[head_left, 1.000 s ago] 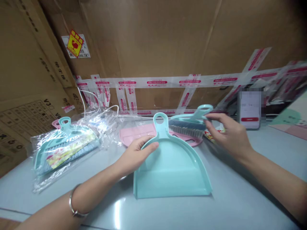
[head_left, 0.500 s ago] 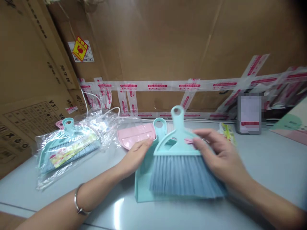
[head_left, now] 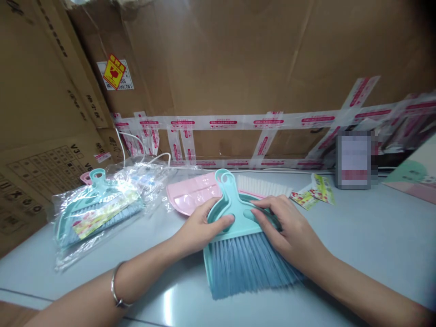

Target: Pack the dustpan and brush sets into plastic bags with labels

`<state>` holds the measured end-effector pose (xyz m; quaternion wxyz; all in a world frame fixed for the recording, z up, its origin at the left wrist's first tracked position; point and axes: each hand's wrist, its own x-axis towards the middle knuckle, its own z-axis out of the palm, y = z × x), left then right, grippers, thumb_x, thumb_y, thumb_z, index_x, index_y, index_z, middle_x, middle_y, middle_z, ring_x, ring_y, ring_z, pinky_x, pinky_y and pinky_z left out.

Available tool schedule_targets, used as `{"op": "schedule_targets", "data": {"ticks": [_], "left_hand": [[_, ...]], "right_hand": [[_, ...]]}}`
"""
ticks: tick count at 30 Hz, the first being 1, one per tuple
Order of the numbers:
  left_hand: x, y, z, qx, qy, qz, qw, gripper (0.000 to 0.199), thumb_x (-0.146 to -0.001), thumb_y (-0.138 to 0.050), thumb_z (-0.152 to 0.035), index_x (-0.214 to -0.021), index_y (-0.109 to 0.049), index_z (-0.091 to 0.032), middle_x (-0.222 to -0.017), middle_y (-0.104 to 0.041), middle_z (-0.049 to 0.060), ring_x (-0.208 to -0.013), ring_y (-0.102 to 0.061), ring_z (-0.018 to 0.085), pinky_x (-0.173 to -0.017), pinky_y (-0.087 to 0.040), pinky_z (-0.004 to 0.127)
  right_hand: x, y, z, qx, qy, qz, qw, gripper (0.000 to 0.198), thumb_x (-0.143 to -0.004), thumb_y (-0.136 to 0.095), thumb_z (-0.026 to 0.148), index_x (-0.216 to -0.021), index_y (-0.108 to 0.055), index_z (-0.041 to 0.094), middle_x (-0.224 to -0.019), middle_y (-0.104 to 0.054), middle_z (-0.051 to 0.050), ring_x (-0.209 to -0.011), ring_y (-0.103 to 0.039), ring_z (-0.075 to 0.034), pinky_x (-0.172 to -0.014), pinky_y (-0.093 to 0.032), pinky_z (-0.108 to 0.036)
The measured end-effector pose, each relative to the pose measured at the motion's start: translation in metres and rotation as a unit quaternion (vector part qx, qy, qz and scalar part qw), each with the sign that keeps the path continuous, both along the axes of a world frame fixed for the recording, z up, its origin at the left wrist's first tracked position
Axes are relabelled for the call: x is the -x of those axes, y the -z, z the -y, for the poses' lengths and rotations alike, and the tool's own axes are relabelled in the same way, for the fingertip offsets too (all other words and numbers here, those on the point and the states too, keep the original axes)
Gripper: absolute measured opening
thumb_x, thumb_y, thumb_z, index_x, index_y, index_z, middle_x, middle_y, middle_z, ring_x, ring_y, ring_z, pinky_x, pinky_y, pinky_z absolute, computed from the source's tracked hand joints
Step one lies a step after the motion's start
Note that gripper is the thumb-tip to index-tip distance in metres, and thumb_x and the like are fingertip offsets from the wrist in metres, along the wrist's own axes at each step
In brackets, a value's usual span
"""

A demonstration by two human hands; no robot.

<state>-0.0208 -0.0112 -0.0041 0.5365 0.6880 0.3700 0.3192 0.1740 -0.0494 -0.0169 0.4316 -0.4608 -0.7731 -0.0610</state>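
Head cam: a teal brush (head_left: 240,234) is at six o'clock, laid over a teal dustpan (head_left: 207,265), bristles poking past the front lip. Left hand (head_left: 204,229) is gripping the dustpan with its thumb over the brush; right hand (head_left: 289,234) is pinching the brush's right shoulder. From that pair, nine o'clock's a clear plastic bag (head_left: 66,262) with another teal dustpan-and-brush set (head_left: 117,187) and a printed card (head_left: 102,215) inside. Pink dustpan (head_left: 189,194) at ten, two small packets (head_left: 313,192) at two.
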Motion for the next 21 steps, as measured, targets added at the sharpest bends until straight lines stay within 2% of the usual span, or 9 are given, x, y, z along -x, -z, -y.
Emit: {"op": "schedule_targets", "data": {"ticks": [4, 6, 8, 9, 11, 13, 15, 17, 21], "left_hand": [[-0.001, -0.001, 0.002, -0.002, 0.012, 0.008, 1.0, 0.038, -0.082, -0.056, -0.035, -0.114, -0.054, -0.014, -0.113, -0.061, 0.008, -0.103, -0.056, 0.022, -0.089, -0.043, 0.032], [-0.001, -0.001, 0.002, 0.007, 0.013, 0.011, 1.0, 0.04, -0.082, -0.055, -0.035, -0.115, -0.054, -0.013, -0.112, -0.061, 0.009, -0.102, -0.056, 0.022, -0.087, -0.043, 0.031], [0.0, -0.002, 0.001, 0.012, 0.011, 0.007, 1.0, 0.04, -0.083, -0.055, -0.036, -0.117, -0.054, -0.014, -0.111, -0.062, 0.008, -0.102, -0.056, 0.022, -0.086, -0.043, 0.03], [0.0, -0.001, 0.0, 0.012, 0.01, 0.003, 1.0, 0.04, -0.083, -0.054, -0.037, -0.117, -0.055, -0.015, -0.11, -0.062, 0.008, -0.102, -0.056, 0.021, -0.086, -0.043, 0.03], [0.0, -0.001, -0.001, 0.007, 0.005, -0.009, 1.0, 0.039, -0.084, -0.053, -0.04, -0.115, -0.057, -0.017, -0.109, -0.063, 0.006, -0.102, -0.056, 0.021, -0.087, -0.042, 0.029], [0.001, 0.001, -0.002, -0.002, 0.0, -0.022, 1.0, 0.038, -0.085, -0.051, -0.043, -0.113, -0.058, -0.018, -0.109, -0.063, 0.005, -0.102, -0.055, 0.021, -0.088, -0.042, 0.029], [0.0, 0.002, -0.003, -0.006, -0.003, -0.035, 0.999, 0.038, -0.086, -0.048, -0.045, -0.111, -0.06, -0.019, -0.107, -0.064, 0.005, -0.101, -0.055, 0.021, -0.089, -0.041, 0.03], [0.0, 0.003, -0.003, -0.009, -0.004, -0.045, 0.999, 0.038, -0.086, -0.047, -0.046, -0.109, -0.061, -0.019, -0.105, -0.064, 0.004, -0.099, -0.055, 0.021, -0.088, -0.041, 0.031], [0.001, -0.002, -0.001, -0.012, -0.015, -0.062, 0.998, 0.031, -0.085, -0.048, -0.042, -0.103, -0.063, -0.021, -0.104, -0.064, 0.003, -0.099, -0.054, 0.021, -0.089, -0.041, 0.031]], "right_hand": [[-0.001, 0.003, -0.002, -0.005, 0.014, 0.033, 0.999, 0.009, -0.089, -0.047, 0.023, -0.094, -0.054, 0.019, -0.086, -0.057, -0.007, -0.082, -0.054, -0.021, -0.073, -0.044, -0.037], [-0.003, 0.005, -0.004, -0.009, 0.037, 0.017, 0.999, 0.017, -0.088, -0.048, 0.027, -0.102, -0.052, 0.018, -0.095, -0.053, -0.01, -0.093, -0.053, -0.024, -0.08, -0.044, -0.041], [-0.007, 0.005, -0.006, 0.014, 0.052, -0.019, 0.998, 0.03, -0.085, -0.051, 0.035, -0.11, -0.049, 0.018, -0.104, -0.05, -0.013, -0.103, -0.05, -0.026, -0.086, -0.044, -0.045], [-0.009, 0.004, -0.007, 0.053, 0.05, -0.042, 0.996, 0.035, -0.084, -0.052, 0.04, -0.112, -0.047, 0.019, -0.107, -0.05, -0.013, -0.104, -0.05, -0.027, -0.086, -0.044, -0.045], [-0.014, 0.001, -0.009, 0.186, 0.024, -0.094, 0.978, 0.042, -0.082, -0.052, 0.048, -0.114, -0.045, 0.021, -0.11, -0.053, -0.011, -0.101, -0.054, -0.025, -0.084, -0.047, -0.044], [-0.017, -0.002, -0.011, 0.326, -0.021, -0.151, 0.933, 0.046, -0.082, -0.05, 0.053, -0.118, -0.044, 0.024, -0.111, -0.058, -0.009, -0.099, -0.058, -0.024, -0.083, -0.05, -0.042], [-0.017, -0.005, -0.011, 0.411, -0.067, -0.189, 0.889, 0.046, -0.082, -0.049, 0.054, -0.12, -0.046, 0.026, -0.112, -0.061, -0.006, -0.105, -0.058, -0.024, -0.086, -0.05, -0.042], [-0.015, -0.006, -0.01, 0.429, -0.095, -0.2, 0.876, 0.043, -0.083, -0.048, 0.053, -0.118, -0.05, 0.028, -0.118, -0.06, -0.005, -0.112, -0.055, -0.025, -0.091, -0.047, -0.043], [-0.009, -0.007, -0.004, 0.387, -0.116, -0.19, 0.895, 0.041, -0.085, -0.047, 0.05, -0.118, -0.055, 0.027, -0.125, -0.057, -0.005, -0.119, -0.049, -0.026, -0.099, -0.041, -0.046]]}}
